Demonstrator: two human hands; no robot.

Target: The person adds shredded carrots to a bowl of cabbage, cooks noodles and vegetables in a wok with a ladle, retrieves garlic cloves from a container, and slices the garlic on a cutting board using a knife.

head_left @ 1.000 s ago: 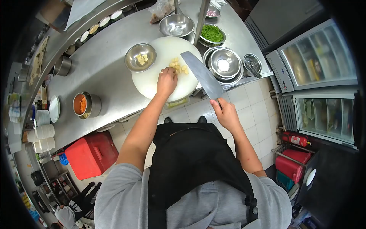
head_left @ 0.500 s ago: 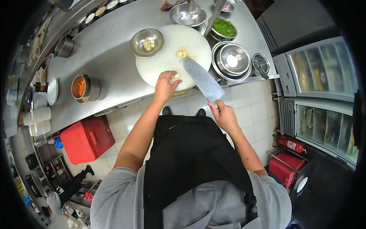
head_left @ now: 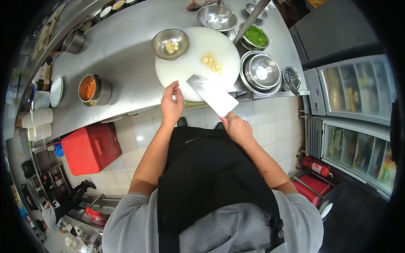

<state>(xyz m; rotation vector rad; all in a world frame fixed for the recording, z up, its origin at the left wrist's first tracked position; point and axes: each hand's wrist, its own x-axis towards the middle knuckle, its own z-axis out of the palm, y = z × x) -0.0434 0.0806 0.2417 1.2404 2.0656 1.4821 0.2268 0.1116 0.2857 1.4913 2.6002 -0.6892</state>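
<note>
A wide cleaver point(head_left: 212, 95) slants over the near part of a round white cutting board point(head_left: 230, 50). My right hand point(head_left: 238, 129) is closed round its handle. At the board's near-left edge, my left hand point(head_left: 172, 103) has its fingers curled, with the thumb near the fingertips; a small pale bit shows between them, too small to name. Several pale yellow pieces point(head_left: 211, 62), which look like garlic, lie on the board's right half. More such pieces point(head_left: 171, 46) sit in a steel bowl point(head_left: 158, 49) on the board's upper left.
Nested steel bowls point(head_left: 262, 71) and a bowl of cut greens point(head_left: 256, 36) stand to the right. Another steel bowl point(head_left: 216, 18) is behind the board. A pot holding orange strips point(head_left: 90, 89) stands left. A red cooler point(head_left: 90, 148) is on the floor. Another person point(head_left: 63, 206) is at lower left.
My left hand has left the garlic pieces and moved toward me and left, to the board's near edge. The cleaver has swung left and nearer, over the board. The camera view has shifted.
</note>
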